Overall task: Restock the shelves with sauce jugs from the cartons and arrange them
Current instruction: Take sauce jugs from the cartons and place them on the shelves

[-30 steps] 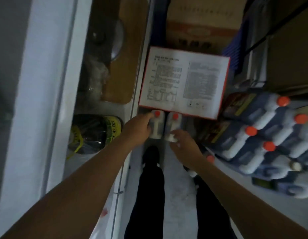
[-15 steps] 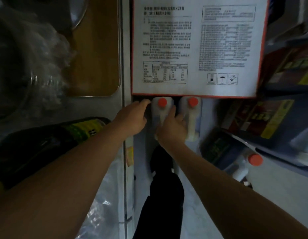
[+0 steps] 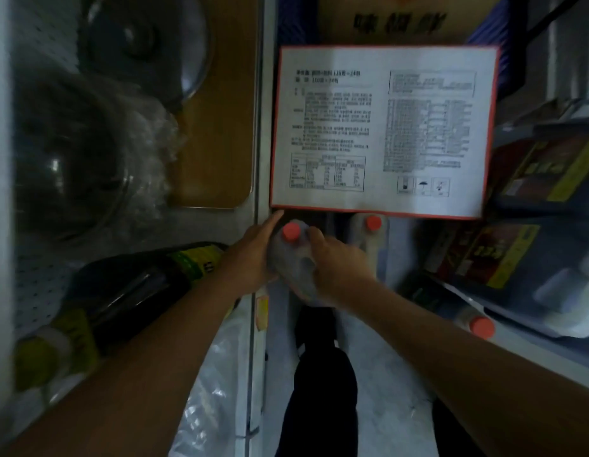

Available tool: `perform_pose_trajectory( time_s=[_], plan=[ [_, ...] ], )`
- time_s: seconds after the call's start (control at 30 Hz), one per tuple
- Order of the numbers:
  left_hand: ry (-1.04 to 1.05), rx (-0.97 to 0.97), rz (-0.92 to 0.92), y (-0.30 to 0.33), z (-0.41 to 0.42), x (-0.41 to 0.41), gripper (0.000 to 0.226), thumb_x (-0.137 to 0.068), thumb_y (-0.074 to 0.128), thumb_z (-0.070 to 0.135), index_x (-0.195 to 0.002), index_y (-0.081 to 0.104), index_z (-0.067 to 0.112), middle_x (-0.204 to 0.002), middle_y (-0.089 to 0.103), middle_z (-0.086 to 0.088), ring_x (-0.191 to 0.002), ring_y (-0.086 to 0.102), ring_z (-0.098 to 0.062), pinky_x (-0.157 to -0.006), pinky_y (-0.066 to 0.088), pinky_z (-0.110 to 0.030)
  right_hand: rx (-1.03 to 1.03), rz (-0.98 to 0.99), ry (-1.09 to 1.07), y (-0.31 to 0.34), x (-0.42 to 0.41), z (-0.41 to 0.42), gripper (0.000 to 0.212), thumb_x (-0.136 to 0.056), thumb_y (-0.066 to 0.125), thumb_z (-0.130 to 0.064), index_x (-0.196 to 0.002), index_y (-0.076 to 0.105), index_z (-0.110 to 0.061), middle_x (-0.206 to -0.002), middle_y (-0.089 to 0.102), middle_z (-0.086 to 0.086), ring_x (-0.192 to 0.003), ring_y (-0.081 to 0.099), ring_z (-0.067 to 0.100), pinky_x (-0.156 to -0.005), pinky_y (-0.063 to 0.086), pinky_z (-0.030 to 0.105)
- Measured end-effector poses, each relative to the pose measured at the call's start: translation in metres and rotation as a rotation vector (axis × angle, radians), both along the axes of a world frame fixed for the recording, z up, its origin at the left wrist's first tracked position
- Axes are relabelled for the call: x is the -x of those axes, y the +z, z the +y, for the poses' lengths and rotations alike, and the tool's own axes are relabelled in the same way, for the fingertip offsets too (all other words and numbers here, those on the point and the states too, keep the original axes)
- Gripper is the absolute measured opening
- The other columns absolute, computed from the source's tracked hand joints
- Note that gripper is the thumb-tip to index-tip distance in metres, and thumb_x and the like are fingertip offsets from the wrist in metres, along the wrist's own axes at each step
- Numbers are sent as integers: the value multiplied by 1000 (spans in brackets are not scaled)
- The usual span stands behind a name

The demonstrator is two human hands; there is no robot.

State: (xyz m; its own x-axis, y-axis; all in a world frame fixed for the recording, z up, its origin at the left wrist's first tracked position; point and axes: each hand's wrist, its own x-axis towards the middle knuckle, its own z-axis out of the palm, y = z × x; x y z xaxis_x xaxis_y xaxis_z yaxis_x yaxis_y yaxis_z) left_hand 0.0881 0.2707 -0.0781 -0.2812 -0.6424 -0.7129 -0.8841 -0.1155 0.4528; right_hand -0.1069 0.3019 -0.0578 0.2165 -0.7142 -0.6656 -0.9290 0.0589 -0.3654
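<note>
Your right hand (image 3: 339,268) curls over the handle side of a sauce jug (image 3: 294,258) with an orange cap, while your left hand (image 3: 253,258) presses its fingers flat against the jug's other side. Just beyond, a second jug (image 3: 372,232) stands under the white carton flap (image 3: 382,130).

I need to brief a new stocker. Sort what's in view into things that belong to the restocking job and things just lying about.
Part of the job:
- jug with orange cap, held between left hand and right hand
- second jug beside it
- printed carton
- jugs on the right shelf

Just lying about:
- dark bottle with green label
- wooden board
- clear plastic wrap
</note>
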Motion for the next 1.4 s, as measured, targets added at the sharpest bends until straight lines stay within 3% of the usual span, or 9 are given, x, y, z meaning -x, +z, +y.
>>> perform_pose_trajectory(
  time_s=[0.13,0.23,0.4,0.53,0.63,0.8,0.97,1.17,1.4],
  plan=[
    [-36,-118,209,87,-30,18,130,-54,98,41,-158,20,43,-161,36,10,-144,41,-10,-115,40,-35,92,-54,161,106,44,-27,65,-93,60,-33,-150,28,-36,-125,65,2,-109,66,34,-75,44,37],
    [24,-53,330,171,-39,50,102,-51,101,38,-132,41,52,-129,60,20,-116,59,7,-99,53,-28,140,-71,237,194,86,-55,65,-92,59,-30,-145,25,-44,-109,69,-3,-93,69,26,-75,50,36],
    [213,340,427,315,-24,118,86,-48,90,58,-118,50,26,-105,64,17,-97,65,-3,-84,56,-31,286,-143,275,350,161,-84,59,-90,59,-27,-144,43,-42,-121,68,-8,-104,65,21,-79,48,35],
    [216,625,444,460,-31,164,74,-53,86,52,-118,50,43,-103,60,22,-95,61,1,-78,53,-26,405,-448,148,462,206,-99,60,-82,52,-39,-142,50,-37,-131,65,-8,-115,62,9,-90,51,25],
    [284,788,384,585,-23,178,78,-50,82,63,-117,41,66,-109,62,26,-97,60,8,-76,54,-27,588,-642,65,560,233,-110,60,-91,70,-16,-142,48,-37,-136,57,-4,-120,55,8,-101,47,28],
    [402,1050,479,768,15,179,85,-58,94,41,-125,48,62,-124,62,27,-111,62,6,-86,53,-26,808,-827,262,730,234,-81,84,-86,74,-57,-153,24,-56,-158,32,-8,-148,34,9,-113,40,27],
    [432,1225,483,917,64,178,79,-67,94,33,-127,48,55,-120,63,27,-105,63,5,-81,53,-20,882,-944,346,865,212,-51,90,-86,81,-40,-156,26,-50,-151,24,-7,-138,38,1,-110,43,16],
    [452,1395,470,1029,124,165,83,-64,89,43,-136,48,47,-125,62,22,-112,64,-5,-92,58,-45,984,-1114,394,974,185,-15,89,-86,82,-32,-155,29,-48,-146,34,-6,-136,37,-9,-114,44,31],
    [430,1448,505,1079,183,143,86,-76,89,24,-147,42,39,-135,59,14,-116,62,-2,-98,57,-37,931,-1313,404,994,147,37,104,-81,86,-24,-162,20,-29,-162,29,-15,-145,40,7,-109,51,44]
  ],
)
